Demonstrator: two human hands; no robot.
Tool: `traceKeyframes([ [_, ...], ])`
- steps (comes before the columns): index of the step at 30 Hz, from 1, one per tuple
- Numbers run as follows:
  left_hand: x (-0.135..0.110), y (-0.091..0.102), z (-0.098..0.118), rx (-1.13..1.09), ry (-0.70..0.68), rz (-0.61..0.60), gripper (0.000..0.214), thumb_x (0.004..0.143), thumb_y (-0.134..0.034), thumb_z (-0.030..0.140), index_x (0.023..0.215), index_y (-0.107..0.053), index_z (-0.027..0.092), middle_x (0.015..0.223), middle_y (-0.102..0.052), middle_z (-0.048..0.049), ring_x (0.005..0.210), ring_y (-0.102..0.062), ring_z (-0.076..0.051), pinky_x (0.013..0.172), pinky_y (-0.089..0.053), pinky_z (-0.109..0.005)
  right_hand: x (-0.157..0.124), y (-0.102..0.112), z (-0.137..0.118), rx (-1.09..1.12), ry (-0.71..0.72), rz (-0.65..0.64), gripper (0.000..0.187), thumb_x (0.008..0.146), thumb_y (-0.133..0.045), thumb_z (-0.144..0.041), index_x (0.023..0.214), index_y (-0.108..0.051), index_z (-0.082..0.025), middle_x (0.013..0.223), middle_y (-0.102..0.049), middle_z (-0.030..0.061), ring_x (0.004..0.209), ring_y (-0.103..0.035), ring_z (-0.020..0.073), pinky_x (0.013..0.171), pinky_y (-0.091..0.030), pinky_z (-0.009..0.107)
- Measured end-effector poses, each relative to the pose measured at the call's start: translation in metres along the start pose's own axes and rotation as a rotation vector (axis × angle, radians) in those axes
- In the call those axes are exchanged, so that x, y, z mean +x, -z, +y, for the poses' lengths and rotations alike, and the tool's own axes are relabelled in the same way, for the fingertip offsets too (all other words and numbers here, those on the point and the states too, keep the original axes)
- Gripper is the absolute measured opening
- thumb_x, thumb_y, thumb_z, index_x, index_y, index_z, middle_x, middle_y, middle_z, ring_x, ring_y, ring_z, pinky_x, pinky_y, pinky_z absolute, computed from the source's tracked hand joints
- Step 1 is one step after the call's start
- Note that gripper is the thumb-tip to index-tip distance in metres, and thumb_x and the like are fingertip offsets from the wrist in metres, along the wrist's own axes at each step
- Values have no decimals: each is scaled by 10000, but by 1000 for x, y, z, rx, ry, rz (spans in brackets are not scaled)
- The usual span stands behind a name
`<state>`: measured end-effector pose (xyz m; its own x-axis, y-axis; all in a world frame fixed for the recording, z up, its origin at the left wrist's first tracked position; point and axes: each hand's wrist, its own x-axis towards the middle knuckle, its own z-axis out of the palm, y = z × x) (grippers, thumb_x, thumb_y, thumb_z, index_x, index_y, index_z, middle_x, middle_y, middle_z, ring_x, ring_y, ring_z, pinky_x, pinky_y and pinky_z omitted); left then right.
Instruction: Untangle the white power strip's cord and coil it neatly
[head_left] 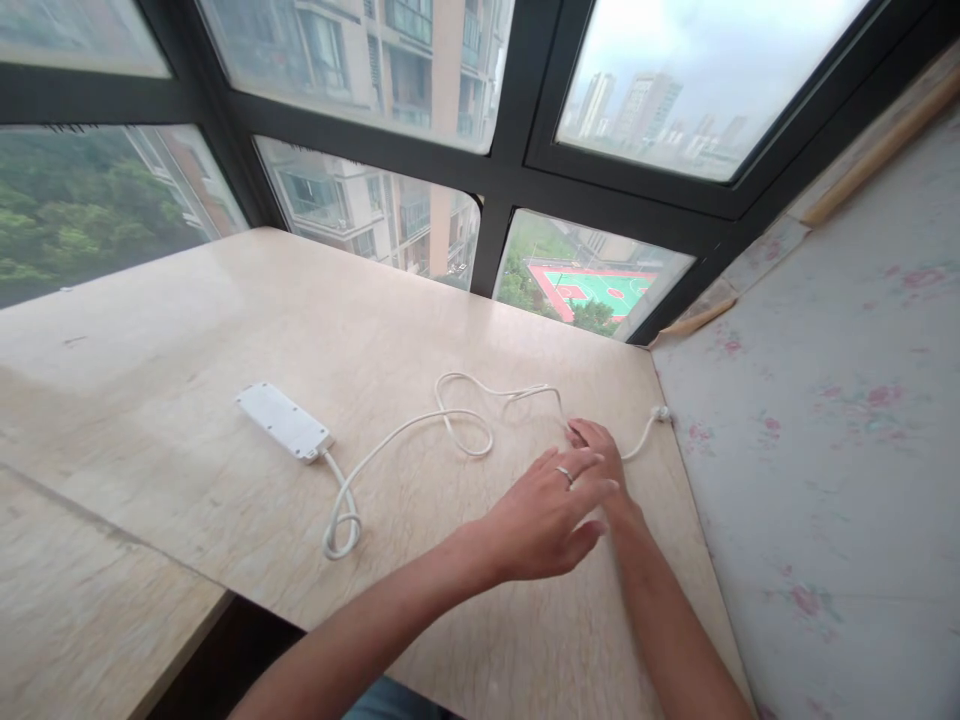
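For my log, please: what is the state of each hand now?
Left hand: open, no object visible in it.
Right hand: at the white cord; partly hidden, grip cannot be told.

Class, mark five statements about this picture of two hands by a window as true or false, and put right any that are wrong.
1. The white power strip lies farther left in the picture than the left hand. True.
2. The white cord reaches the right hand and shows again on that hand's other side. True.
3. The ring is on the right hand. False: the ring is on a finger of the left hand.
4. The cord is wound tightly around the power strip. False: it lies in loose loops on the pale tabletop.
5. A sports court can be seen through a window pane. True.
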<state>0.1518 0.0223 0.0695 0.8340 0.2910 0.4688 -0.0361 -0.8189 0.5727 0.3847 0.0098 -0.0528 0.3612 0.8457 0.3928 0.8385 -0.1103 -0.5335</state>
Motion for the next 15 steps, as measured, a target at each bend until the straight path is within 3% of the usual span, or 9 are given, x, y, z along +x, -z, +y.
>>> traceKeyframes([
  [3, -49, 26, -6, 1, 106, 130, 310, 908, -518, 221, 1210, -585, 198, 1322, -575, -149, 1243, -531, -250, 1037, -457, -426, 2, 0, 6, -112, 50, 5, 313, 902, -438, -292, 1021, -696, -161, 1080, -707, 132, 1039, -603, 254, 966, -456, 424],
  [5, -83, 46, -13, 4, 209, 293, 300, 902, -488, 158, 1172, -604, 217, 1228, -632, -121, 1181, -579, -226, 992, -496, -398, 4, -1, 10, -178, 49, 30, 309, 893, -420, -239, 1004, -692, -145, 1044, -712, 140, 1005, -603, 253, 937, -462, 407],
  [7, -119, 66, -21, 54, 327, 463, 338, 873, -461, 107, 1134, -629, 241, 1150, -665, -94, 1123, -616, -226, 963, -516, -408, 3, -2, 12, -205, 22, 62, 305, 878, -410, -197, 986, -688, -129, 1017, -707, 155, 984, -592, 263, 920, -455, 408],
  [9, -155, 85, -33, 157, 437, 523, 435, 821, -417, 56, 1144, -630, 254, 1155, -666, -81, 1138, -612, -239, 995, -499, -449, 2, -3, 13, -240, -5, 92, 300, 863, -406, -167, 970, -682, -122, 993, -699, 163, 963, -579, 270, 903, -444, 408],
  [11, -189, 100, -47, 277, 504, 451, 548, 745, -395, 19, 1199, -609, 240, 1237, -636, -84, 1216, -569, -252, 1042, -466, -477, 0, -4, 13, -278, -32, 118, 291, 849, -407, -143, 957, -676, -122, 974, -689, 163, 942, -567, 271, 884, -431, 405],
  [15, -231, 110, -72, 387, 500, 148, 661, 692, -426, 32, 1322, -543, 196, 1383, -564, -95, 1365, -432, -289, 1108, -393, -511, -3, -7, 11, -343, -76, 167, 269, 820, -419, -103, 941, -658, -122, 962, -672, 166, 925, -553, 271, 846, -411, 392],
])
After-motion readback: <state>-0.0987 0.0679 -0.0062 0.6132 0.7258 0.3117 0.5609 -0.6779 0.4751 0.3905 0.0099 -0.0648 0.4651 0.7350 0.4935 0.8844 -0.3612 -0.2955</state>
